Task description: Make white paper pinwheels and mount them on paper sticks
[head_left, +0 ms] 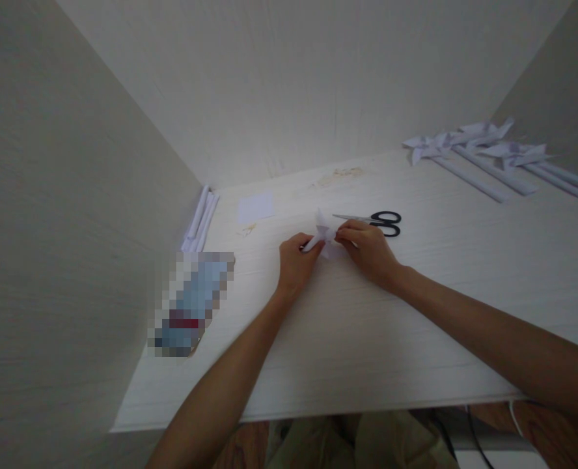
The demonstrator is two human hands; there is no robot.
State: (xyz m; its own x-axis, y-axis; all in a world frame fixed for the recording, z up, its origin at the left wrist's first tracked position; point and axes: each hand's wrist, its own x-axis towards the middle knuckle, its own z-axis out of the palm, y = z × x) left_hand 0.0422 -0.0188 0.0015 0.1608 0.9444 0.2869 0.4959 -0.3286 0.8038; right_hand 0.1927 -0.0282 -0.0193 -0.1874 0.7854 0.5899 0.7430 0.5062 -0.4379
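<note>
A white paper pinwheel (pixel 324 232) is held between my hands above the middle of the table. My left hand (pixel 297 262) is closed round its rolled paper stick, close under the blades. From the right, my right hand (pixel 367 249) pinches at the centre or edge of the pinwheel; its fingertips hide exactly what they grip. Just behind my right hand lie scissors (pixel 384 218) with black handles, their blades pointing left.
Several finished paper pinwheels (pixel 469 146) on sticks lie at the back right. Rolled paper sticks (pixel 202 218) rest against the left wall. A square paper sheet (pixel 254 208) lies back left, near small pale bits (pixel 247 229). A blurred-out flat object (pixel 196 299) sits at left.
</note>
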